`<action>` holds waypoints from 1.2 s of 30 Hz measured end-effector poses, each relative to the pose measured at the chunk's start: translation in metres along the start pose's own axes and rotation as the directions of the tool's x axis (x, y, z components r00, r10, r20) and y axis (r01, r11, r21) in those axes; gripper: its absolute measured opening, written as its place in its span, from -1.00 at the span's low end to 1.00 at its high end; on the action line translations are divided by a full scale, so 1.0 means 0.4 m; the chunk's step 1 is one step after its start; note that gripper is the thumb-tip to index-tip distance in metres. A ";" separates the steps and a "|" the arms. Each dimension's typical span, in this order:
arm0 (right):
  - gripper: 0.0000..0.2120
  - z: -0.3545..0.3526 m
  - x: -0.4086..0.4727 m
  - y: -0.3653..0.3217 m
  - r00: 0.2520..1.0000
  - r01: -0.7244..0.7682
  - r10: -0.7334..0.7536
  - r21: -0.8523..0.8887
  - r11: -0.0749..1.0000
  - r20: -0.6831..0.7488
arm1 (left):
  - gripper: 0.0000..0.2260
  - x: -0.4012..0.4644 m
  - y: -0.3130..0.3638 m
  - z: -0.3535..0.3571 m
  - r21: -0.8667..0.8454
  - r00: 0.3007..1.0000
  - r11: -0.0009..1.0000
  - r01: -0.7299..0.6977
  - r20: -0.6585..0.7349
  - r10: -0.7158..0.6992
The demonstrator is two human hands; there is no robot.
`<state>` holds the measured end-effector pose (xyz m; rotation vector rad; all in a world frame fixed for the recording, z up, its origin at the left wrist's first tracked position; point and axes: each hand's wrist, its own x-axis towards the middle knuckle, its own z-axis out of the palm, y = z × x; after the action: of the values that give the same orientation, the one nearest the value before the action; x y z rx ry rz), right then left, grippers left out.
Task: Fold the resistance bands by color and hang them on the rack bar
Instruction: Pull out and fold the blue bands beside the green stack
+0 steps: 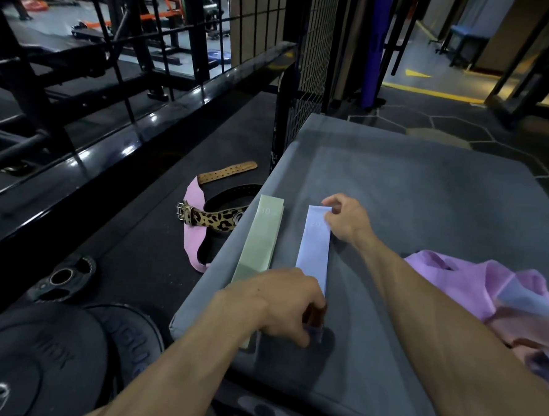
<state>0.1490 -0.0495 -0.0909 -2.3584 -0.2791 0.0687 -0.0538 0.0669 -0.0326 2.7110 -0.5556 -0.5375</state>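
Bands are partly sorted. The green band (260,242) lies flat on the gray mat (428,198). Just right of it, your right hand (346,218) pinches the blue band (314,249) at its far end; your left hand (288,305) pinches its near end. The pink pile (474,284) waits at the right. Nothing hangs yet.

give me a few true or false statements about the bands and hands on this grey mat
1. The right hand pinches the far end of the pale blue band. True.
2. The green band lies to the right of the pale blue band. False: it lies to its left, flat on the grey mat.
3. The left hand holds the near end of the pale blue band. True.
4. The leopard-print belt lies on the mat. False: it lies on the floor beside the mat.
5. A band already hangs on a rack bar. False: none is seen hanging.
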 end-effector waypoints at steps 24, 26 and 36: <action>-0.77 -0.563 -0.390 0.281 0.963 -0.154 0.021 -0.486 0.860 -0.268 | -0.82 0.057 0.185 0.017 -0.011 0.986 0.995 -0.097 -0.135 0.094; -0.73 -0.569 -0.426 0.320 0.959 -0.204 0.083 -0.461 0.864 -0.270 | -0.82 0.075 0.213 0.022 -0.012 0.983 0.994 -0.110 -0.150 0.107; -0.76 -0.536 -0.429 0.339 0.934 -0.328 0.185 -0.527 0.784 -0.306 | -0.89 0.120 0.280 0.041 -0.012 0.982 0.997 -0.079 -0.170 0.076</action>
<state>0.0342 -0.3282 -0.0364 -2.9609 0.1806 -0.1981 -0.0542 -0.0550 -0.0187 2.6717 -0.6046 -0.2865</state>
